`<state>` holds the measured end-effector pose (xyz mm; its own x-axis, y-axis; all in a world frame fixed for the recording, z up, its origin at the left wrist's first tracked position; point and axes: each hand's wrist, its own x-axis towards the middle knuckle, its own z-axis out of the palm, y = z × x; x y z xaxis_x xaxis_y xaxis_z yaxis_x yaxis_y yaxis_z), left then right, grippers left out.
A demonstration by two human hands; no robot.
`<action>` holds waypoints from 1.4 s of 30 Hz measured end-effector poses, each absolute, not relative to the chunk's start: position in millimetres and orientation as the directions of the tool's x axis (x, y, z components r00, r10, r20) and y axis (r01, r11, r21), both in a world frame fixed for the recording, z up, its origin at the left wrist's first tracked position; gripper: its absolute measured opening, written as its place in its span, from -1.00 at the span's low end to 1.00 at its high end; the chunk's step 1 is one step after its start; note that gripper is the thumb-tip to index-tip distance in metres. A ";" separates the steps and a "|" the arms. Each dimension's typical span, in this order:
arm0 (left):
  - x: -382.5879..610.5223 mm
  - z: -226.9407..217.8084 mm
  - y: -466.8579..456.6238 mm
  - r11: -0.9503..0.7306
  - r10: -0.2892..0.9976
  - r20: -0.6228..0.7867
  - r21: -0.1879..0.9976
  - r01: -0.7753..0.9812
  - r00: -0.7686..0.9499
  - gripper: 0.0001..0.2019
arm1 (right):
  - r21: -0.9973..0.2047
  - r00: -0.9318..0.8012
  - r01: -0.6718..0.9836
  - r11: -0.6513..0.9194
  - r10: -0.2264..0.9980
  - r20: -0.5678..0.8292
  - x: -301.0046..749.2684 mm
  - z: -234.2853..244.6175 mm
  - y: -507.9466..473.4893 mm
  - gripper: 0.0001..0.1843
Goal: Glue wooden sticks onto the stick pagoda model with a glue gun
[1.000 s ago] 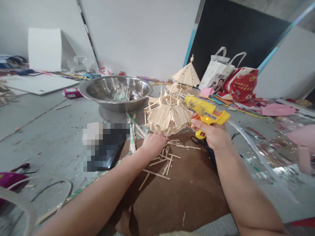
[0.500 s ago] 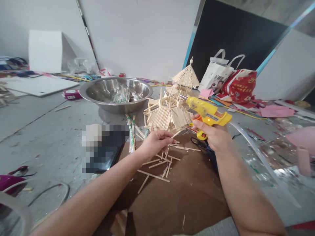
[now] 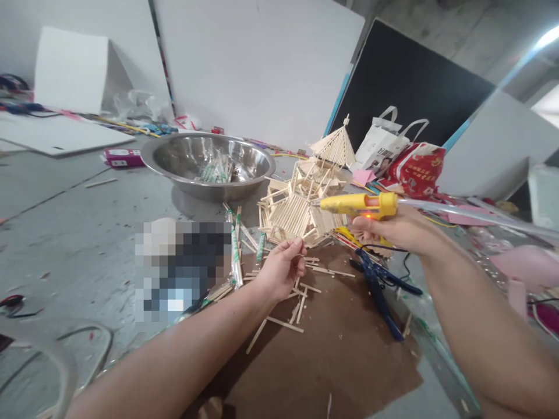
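Note:
My right hand (image 3: 395, 230) grips a yellow hot-glue gun (image 3: 358, 205), held level with its nozzle pointing left at a small model pavilion (image 3: 301, 203) built of pale wooden sticks. My left hand (image 3: 282, 269) is raised just in front of the model, fingers pinched on a thin wooden stick. Below it, several loose sticks (image 3: 290, 302) lie scattered on a brown cardboard sheet (image 3: 332, 361). Blue pliers (image 3: 379, 288) lie on the cardboard under my right wrist.
A large steel bowl (image 3: 209, 160) with wrapped chopsticks stands behind left. Wrapped chopsticks (image 3: 236, 250) lie beside a blurred object (image 3: 179, 267). A white bag (image 3: 384, 142) and a red bag (image 3: 417, 166) lean by a black board. White boards and paper scraps litter the grey floor.
My left hand lifted from the loose sticks with one stick pinched. My right hand turned the glue gun from tilted to level, and the view shifted to reveal the blue pliers.

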<state>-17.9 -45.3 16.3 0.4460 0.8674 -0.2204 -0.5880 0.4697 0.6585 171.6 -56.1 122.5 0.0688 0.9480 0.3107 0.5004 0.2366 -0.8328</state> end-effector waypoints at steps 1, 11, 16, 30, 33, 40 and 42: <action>-16.8 17.3 -46.7 0.482 0.861 -0.224 0.645 -0.593 0.456 -0.79 | -0.840 0.058 0.502 0.206 0.961 0.271 166.4 121.0 -54.8 -0.81; -15.9 27.7 -53.3 0.476 0.854 -0.164 0.629 -0.615 0.494 -0.78 | -0.885 0.026 0.407 0.226 0.966 0.258 125.7 87.4 -47.4 -0.80; -16.0 27.9 -54.2 0.441 0.855 -0.135 0.698 -0.564 0.501 -0.75 | -0.893 0.037 0.395 0.214 0.968 0.249 117.9 92.4 -46.0 -0.81; -13.9 13.9 -46.4 0.407 0.888 -0.186 0.744 -0.530 0.421 -0.79 | -0.772 0.094 0.575 0.269 0.916 0.390 130.8 94.1 -30.6 -0.75; -13.3 9.6 -43.4 0.426 0.885 -0.212 0.727 -0.539 0.414 -0.82 | -0.792 0.126 0.555 0.255 0.915 0.383 132.7 101.4 -35.6 -0.74; -12.9 7.0 -37.2 0.461 0.870 -0.226 0.690 -0.559 0.439 -0.84 | -0.786 0.133 0.583 0.206 0.930 0.343 135.7 106.9 -42.0 -0.75; -13.3 8.2 -36.1 0.470 0.865 -0.232 0.684 -0.558 0.445 -0.85 | -0.750 0.079 0.635 0.188 0.949 0.304 140.0 108.6 -41.8 -0.74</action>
